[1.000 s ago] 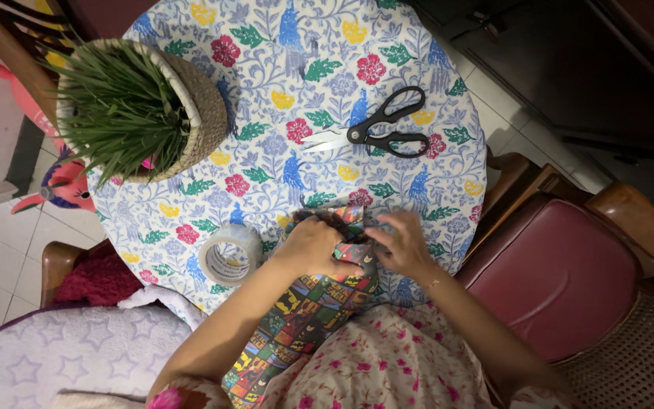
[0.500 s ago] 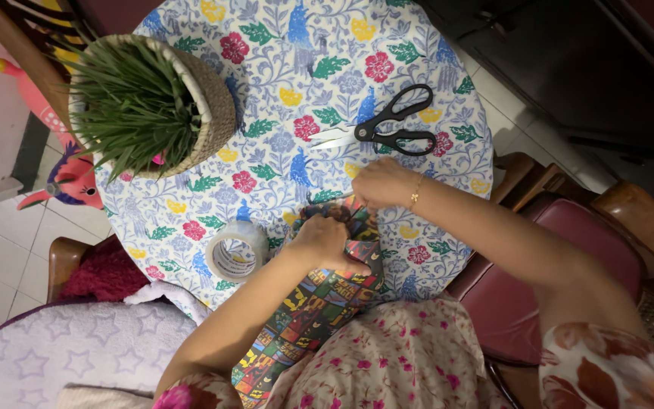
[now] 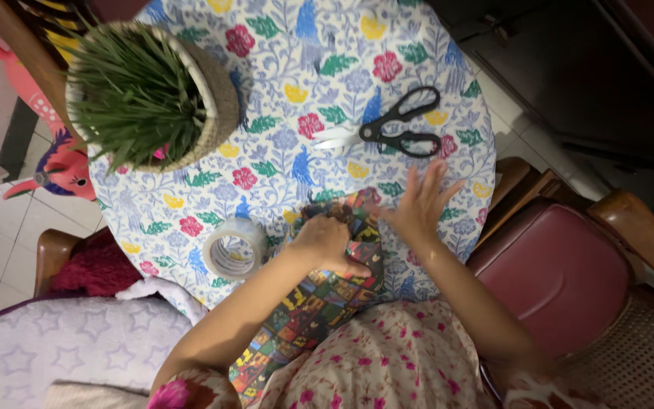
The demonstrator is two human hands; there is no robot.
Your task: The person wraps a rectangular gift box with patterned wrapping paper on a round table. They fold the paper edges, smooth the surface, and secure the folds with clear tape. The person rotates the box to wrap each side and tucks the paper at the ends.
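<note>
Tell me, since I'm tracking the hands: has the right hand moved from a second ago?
Yes. The right hand has left the patterned wrapping paper and moved up the table toward the scissors, fingers spread.

A round tabletop [image 3: 191,204] under a floral bird-print cloth carries a grassy plant in a woven pot [image 3: 149,95], black-handled scissors [image 3: 387,135] and a roll of clear tape [image 3: 234,248]. A maroon cushioned chair [image 3: 569,273] stands alongside.

pkg: one, parcel in multicolour patterned wrapping paper [image 3: 327,291] | pos: table edge at 6 o'clock, running off toward lap | labels/signs/screens: none
</note>
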